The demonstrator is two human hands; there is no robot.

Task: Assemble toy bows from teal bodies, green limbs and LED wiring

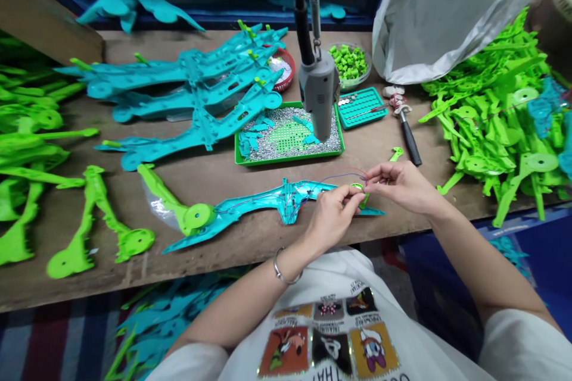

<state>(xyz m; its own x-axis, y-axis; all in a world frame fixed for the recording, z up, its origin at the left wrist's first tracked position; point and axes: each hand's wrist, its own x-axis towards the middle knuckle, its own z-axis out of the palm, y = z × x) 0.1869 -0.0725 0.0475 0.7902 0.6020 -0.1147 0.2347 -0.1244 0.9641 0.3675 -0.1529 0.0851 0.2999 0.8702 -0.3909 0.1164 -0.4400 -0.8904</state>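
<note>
Both hands meet over the right end of a long turquoise plastic frame [241, 208] lying on the bench. My left hand [333, 214] is closed in a pinch, and my right hand [404, 187] pinches close beside it. Thin red and blue wires [344, 175] run from the frame's middle up to the fingertips. The wire ends between the fingers are too small to make out. A light green arm [174, 205] with a round end sits on the frame's left part. Another green piece [395, 155], partly hidden by my right hand, shows at the right end.
Turquoise frames [192, 77] lie stacked behind. A green tray [268, 161] holds screws and small turquoise parts. An electric screwdriver [319, 89] hangs above it. Beyond are a bowl of green caps [348, 62], a small turquoise tray [363, 108], a black-handled tool [409, 137] and a green parts heap [487, 113].
</note>
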